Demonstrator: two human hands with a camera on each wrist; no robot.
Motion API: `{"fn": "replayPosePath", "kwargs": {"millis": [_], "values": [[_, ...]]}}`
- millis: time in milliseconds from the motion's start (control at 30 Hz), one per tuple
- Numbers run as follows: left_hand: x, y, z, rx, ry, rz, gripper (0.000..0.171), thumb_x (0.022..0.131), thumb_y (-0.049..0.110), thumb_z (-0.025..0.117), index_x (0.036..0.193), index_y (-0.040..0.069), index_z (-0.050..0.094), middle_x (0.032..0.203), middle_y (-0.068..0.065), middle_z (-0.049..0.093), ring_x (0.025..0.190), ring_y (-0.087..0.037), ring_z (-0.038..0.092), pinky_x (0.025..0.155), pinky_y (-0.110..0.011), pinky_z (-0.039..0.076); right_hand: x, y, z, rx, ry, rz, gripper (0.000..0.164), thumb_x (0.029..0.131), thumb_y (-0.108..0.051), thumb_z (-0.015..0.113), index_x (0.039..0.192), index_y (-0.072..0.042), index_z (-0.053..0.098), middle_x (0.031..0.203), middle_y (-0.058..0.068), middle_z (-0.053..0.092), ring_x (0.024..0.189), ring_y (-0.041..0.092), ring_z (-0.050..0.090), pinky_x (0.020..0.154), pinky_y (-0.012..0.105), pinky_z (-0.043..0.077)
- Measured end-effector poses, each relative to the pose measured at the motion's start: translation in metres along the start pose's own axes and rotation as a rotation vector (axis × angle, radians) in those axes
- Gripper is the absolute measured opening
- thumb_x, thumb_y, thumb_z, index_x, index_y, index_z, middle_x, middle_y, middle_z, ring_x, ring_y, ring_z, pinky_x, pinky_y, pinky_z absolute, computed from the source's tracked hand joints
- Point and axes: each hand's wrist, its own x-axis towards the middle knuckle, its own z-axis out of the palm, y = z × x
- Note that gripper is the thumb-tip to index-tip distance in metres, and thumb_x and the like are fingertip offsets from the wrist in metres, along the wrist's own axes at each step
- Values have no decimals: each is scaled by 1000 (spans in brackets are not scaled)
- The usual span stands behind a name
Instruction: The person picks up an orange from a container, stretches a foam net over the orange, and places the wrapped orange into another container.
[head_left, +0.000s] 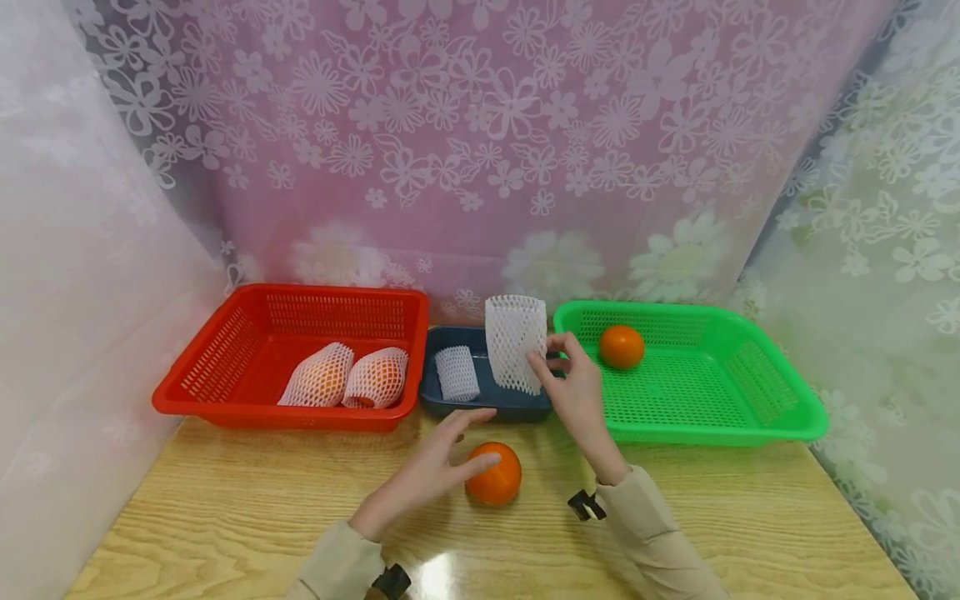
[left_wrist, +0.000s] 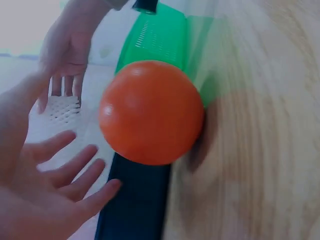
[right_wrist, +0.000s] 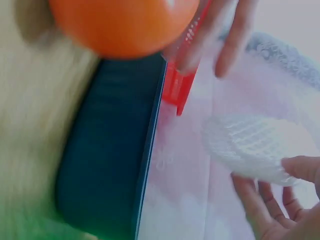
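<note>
My right hand [head_left: 576, 390] pinches a white foam fruit net [head_left: 516, 343] by its right edge, holding it upright above the dark blue tray [head_left: 495, 405]. In the right wrist view the net [right_wrist: 255, 145] sits between thumb and fingers. An orange [head_left: 495, 473] rests on the table in front of the tray. Beside it is my left hand [head_left: 431, 467], fingers spread and apart from one another, thumb in front of the orange in the head view. The left wrist view shows the orange [left_wrist: 151, 112] next to those open fingers; whether they touch it I cannot tell.
Another foam net [head_left: 457, 373] lies in the blue tray. To the left, a red basket [head_left: 292, 418] holds two netted fruits [head_left: 377, 377]. A green basket [head_left: 720, 435] on the right holds one bare orange [head_left: 622, 347]. Patterned curtains hang behind and at both sides.
</note>
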Motion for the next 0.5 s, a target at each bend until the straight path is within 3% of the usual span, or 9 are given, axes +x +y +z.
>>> {"fn": "replayPosePath", "kwargs": {"millis": [67, 167, 333, 500], "values": [[2, 2, -1, -60, 86, 7, 51, 99, 28, 67, 144, 7, 53, 142, -11, 58, 130, -29, 55, 106, -51, 46, -5, -2, -1, 107, -23, 34, 25, 96, -18, 72, 112, -5, 58, 109, 10, 61, 83, 18, 68, 68, 29, 58], [6, 8, -1, -180, 181, -35, 43, 102, 23, 62, 139, 3, 55, 135, -15, 63, 121, -30, 61, 103, -48, 50, -13, -6, -1, 234, -53, 58, 26, 95, -15, 73, 111, -3, 56, 103, 9, 61, 81, 12, 68, 69, 30, 60], [12, 14, 0, -521, 238, -157, 36, 105, 20, 57, 131, -5, 55, 124, -21, 66, 111, -28, 66, 99, -44, 53, -26, -10, 4, 315, -74, 43, 28, 93, -9, 74, 114, 0, 58, 103, 8, 65, 87, 11, 69, 70, 34, 61], [13, 18, 0, -809, 265, -248, 33, 106, 23, 56, 124, -4, 55, 118, -10, 66, 107, -18, 66, 101, -40, 52, -36, -10, 8, 306, -85, 10, 39, 91, -6, 75, 127, -5, 60, 112, 13, 68, 92, 14, 68, 71, 38, 62]]}}
